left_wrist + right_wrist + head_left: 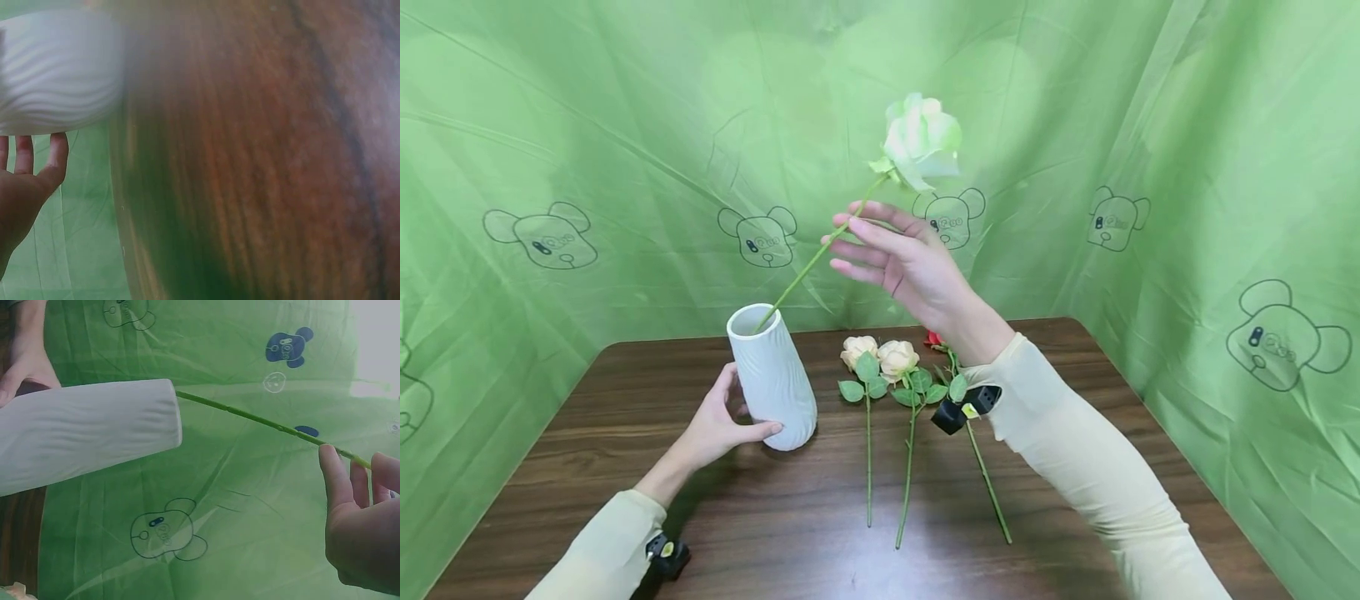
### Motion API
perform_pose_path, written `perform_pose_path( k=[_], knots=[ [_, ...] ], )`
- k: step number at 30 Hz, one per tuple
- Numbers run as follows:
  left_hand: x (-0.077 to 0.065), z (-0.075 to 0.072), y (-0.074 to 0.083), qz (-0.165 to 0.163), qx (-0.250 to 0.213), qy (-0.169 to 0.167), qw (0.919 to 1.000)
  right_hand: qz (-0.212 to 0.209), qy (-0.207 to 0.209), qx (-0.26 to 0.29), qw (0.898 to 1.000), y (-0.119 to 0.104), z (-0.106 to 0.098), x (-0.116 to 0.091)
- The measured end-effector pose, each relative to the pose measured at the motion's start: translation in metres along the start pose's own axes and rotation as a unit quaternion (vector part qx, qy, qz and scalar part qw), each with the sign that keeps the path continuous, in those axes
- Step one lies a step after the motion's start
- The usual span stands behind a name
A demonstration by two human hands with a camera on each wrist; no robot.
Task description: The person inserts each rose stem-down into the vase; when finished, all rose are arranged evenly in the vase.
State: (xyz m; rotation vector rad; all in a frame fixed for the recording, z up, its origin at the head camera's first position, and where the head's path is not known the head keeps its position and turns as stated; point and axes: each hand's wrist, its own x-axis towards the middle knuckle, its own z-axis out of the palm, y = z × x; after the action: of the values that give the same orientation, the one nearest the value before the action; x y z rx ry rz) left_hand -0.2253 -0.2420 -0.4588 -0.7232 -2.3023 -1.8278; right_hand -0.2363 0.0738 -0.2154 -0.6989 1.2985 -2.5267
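Note:
A white vase [775, 383] with wavy ridges stands on the table, its mouth facing up. Around its lower part curl the fingers and thumb of my left hand [718, 429]; in the left wrist view, fingertips touch the vase wall [62, 75]. Above and to the right, my right hand [910, 262] pinches the stem of a white rose [922, 142] between thumb and fingers, just below the bloom. The stem [250, 417] slants down into the vase mouth, so its lower end is hidden. Beyond the right fingers, the bloom lies outside the right wrist view.
Two cream roses [860, 353] [898, 361] with green leaves lie on the dark wooden table [820, 517], right of the vase. Beside them lies a red rose [933, 338], partly covered by the right forearm. Green curtains [647, 167] printed with bear outlines surround the table.

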Motion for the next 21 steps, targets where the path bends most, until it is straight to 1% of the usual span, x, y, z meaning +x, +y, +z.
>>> perform_pose_path(
  k=[3,6,11,14,17,21],
  knots=[
    [0.002,0.001,0.000,0.001,-0.003,-0.002,1.0000,0.010,-0.001,-0.002,1.000,0.005,0.002,0.004],
    [0.004,0.005,-0.002,0.000,-0.008,-0.003,1.0000,0.022,-0.005,-0.018,1.000,0.010,0.004,0.007],
    [0.009,0.012,-0.007,-0.002,-0.013,-0.014,0.9998,0.035,-0.009,-0.075,0.997,0.018,0.007,0.012],
    [0.009,0.010,-0.009,-0.004,-0.011,-0.010,0.9999,0.036,-0.016,-0.106,0.994,0.025,0.014,0.018],
    [0.005,0.006,-0.010,-0.011,-0.008,0.000,0.9999,0.035,-0.028,-0.135,0.990,0.033,0.022,0.026],
    [0.000,0.000,-0.010,-0.020,-0.008,0.003,0.9998,0.049,-0.039,-0.163,0.985,0.044,0.032,0.035]
  ],
)
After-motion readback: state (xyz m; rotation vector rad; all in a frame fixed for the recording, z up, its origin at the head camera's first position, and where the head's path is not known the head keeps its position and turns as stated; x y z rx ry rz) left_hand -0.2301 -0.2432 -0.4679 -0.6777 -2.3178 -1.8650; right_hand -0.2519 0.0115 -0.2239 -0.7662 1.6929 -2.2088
